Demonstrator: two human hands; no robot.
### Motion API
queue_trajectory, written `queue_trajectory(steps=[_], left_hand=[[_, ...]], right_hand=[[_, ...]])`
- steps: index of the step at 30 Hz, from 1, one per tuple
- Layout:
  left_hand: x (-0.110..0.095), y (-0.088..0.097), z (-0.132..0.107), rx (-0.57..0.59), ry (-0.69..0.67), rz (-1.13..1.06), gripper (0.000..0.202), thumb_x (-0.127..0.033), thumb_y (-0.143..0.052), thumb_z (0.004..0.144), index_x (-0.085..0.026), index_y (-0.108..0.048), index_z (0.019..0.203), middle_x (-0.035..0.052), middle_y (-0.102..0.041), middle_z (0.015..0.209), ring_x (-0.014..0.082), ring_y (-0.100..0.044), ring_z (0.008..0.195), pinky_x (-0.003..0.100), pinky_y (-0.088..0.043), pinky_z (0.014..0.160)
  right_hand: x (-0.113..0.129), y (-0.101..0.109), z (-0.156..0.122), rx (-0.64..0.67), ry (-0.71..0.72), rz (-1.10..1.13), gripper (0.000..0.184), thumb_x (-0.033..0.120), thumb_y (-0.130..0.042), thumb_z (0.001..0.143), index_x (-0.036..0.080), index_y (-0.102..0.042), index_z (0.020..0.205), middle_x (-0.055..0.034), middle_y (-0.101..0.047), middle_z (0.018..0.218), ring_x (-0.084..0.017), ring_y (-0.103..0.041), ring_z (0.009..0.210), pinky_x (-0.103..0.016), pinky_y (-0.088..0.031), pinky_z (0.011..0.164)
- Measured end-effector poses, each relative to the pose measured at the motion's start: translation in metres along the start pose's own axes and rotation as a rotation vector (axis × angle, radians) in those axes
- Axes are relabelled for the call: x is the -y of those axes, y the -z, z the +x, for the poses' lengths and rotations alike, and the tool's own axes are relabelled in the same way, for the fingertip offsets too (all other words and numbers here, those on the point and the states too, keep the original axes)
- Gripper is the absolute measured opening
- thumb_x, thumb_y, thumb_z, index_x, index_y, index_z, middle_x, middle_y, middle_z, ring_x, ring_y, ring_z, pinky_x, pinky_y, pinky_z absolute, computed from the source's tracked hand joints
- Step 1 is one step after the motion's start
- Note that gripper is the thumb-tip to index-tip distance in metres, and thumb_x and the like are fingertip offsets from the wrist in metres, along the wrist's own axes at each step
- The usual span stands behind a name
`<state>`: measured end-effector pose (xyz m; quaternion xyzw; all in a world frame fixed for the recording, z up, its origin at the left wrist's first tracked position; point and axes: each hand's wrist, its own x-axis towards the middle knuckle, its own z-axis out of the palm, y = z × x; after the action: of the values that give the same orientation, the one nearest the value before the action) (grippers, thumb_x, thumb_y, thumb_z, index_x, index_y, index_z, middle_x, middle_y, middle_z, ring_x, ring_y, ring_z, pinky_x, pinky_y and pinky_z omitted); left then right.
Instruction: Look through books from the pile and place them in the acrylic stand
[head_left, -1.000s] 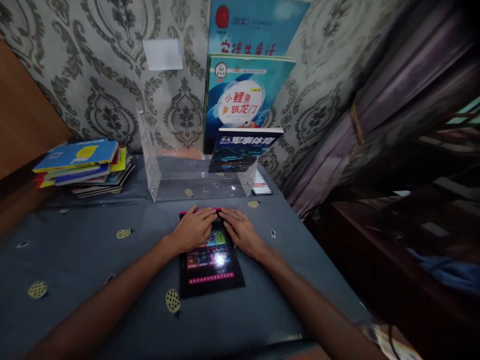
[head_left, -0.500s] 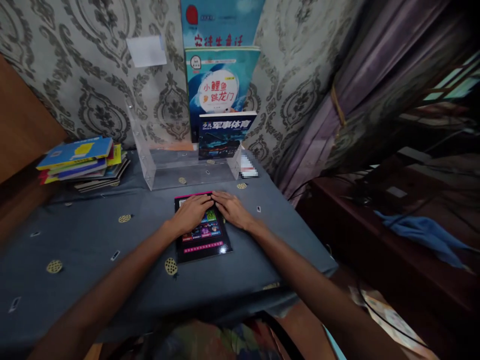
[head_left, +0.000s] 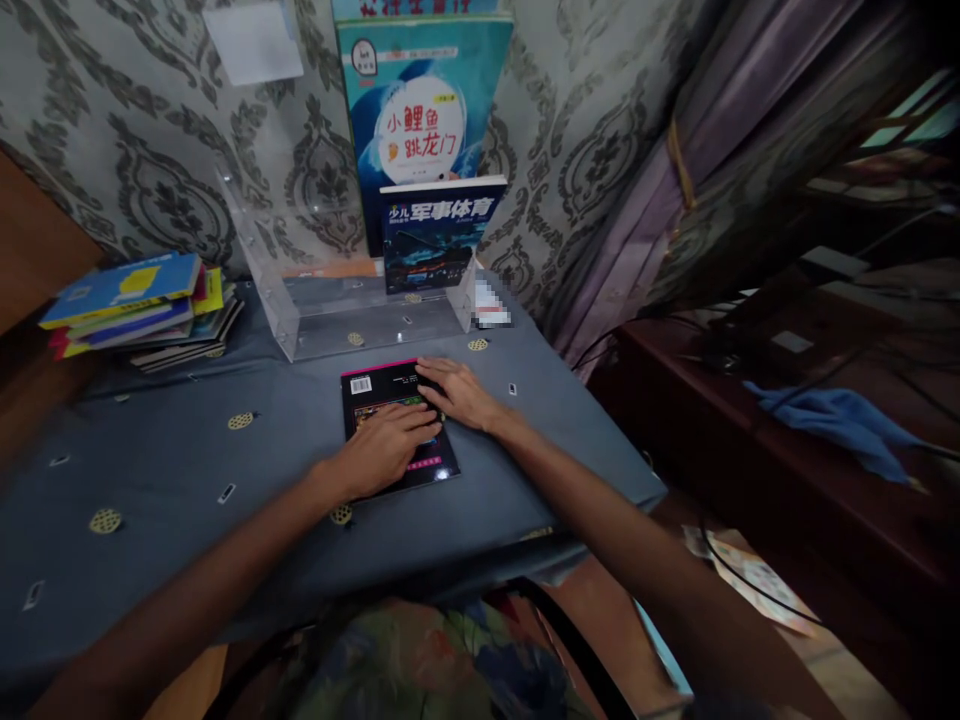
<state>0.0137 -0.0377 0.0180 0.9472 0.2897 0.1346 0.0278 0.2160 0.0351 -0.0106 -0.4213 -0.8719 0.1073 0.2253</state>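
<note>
A black book with pink edging (head_left: 375, 385) lies flat on the grey tablecloth (head_left: 187, 470), back cover up with a barcode at its top left. My left hand (head_left: 386, 448) rests flat on the book's lower half, fingers stretched out. My right hand (head_left: 456, 392) lies flat on its upper right corner, fingers spread. Behind the book stands a clear acrylic book stand (head_left: 300, 310) holding a dark blue book (head_left: 439, 232), a teal picture book (head_left: 420, 110) and another behind it.
A stack of colourful books (head_left: 139, 308) lies at the table's back left. A patterned wall rises behind the stand, purple curtains hang at the right. A dark wooden surface with a blue cloth (head_left: 840, 420) stands to the right. The table's front edge is near my lap.
My left hand has slid down from the book's top edge to its lower half, uncovering the barcode. The camera has pulled back and tilted down. The right hand stays near the top right corner.
</note>
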Motion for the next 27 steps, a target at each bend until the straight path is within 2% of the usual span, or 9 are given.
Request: queue_trajectory(steps=[7, 12, 17, 22, 27], left_hand=[[-0.033, 0.009, -0.015, 0.029, -0.031, -0.034, 0.033, -0.025, -0.046, 0.1, -0.019, -0.062, 0.128, 0.0095, -0.063, 0.136, 0.0243, -0.053, 0.132, 0.046, -0.043, 0.109], [-0.041, 0.005, -0.016, -0.01, -0.025, 0.001, 0.031, -0.028, -0.047, 0.101, -0.017, -0.062, 0.127, 0.01, -0.066, 0.128, 0.0238, -0.057, 0.124, 0.043, -0.046, 0.105], [-0.043, 0.0, -0.015, -0.061, -0.016, 0.043, 0.028, -0.029, -0.044, 0.103, -0.018, -0.064, 0.121, 0.0089, -0.068, 0.118, 0.0224, -0.061, 0.112, 0.041, -0.05, 0.097], [-0.046, -0.004, -0.016, -0.094, -0.043, 0.086, 0.026, -0.025, -0.044, 0.103, -0.015, -0.064, 0.116, 0.0093, -0.069, 0.111, 0.0217, -0.063, 0.105, 0.039, -0.05, 0.094], [-0.051, -0.005, -0.016, -0.092, -0.028, 0.135, 0.026, -0.026, -0.041, 0.103, -0.013, -0.063, 0.109, 0.0107, -0.068, 0.109, 0.0228, -0.062, 0.102, 0.039, -0.051, 0.09]], right_hand=[[0.012, 0.004, 0.0, 0.028, -0.06, -0.055, 0.044, 0.033, -0.053, 0.098, 0.016, -0.057, 0.138, -0.0135, -0.053, 0.147, -0.028, -0.047, 0.138, -0.05, -0.038, 0.113], [0.026, 0.009, -0.009, 0.06, -0.067, -0.08, 0.041, 0.026, -0.056, 0.097, 0.014, -0.059, 0.136, -0.0143, -0.054, 0.146, -0.028, -0.044, 0.14, -0.049, -0.038, 0.113], [0.032, 0.017, -0.045, 0.077, 0.004, -0.013, 0.042, 0.029, -0.058, 0.096, 0.02, -0.057, 0.138, -0.0108, -0.054, 0.147, -0.026, -0.044, 0.14, -0.05, -0.038, 0.113], [0.04, 0.025, -0.085, 0.079, 0.012, 0.024, 0.044, 0.027, -0.056, 0.097, 0.024, -0.054, 0.141, -0.0082, -0.056, 0.145, -0.025, -0.046, 0.139, -0.052, -0.036, 0.115], [0.046, 0.028, -0.112, 0.056, 0.042, 0.093, 0.036, 0.028, -0.057, 0.097, 0.028, -0.061, 0.133, -0.0058, -0.062, 0.139, -0.025, -0.048, 0.138, -0.054, -0.038, 0.114]])
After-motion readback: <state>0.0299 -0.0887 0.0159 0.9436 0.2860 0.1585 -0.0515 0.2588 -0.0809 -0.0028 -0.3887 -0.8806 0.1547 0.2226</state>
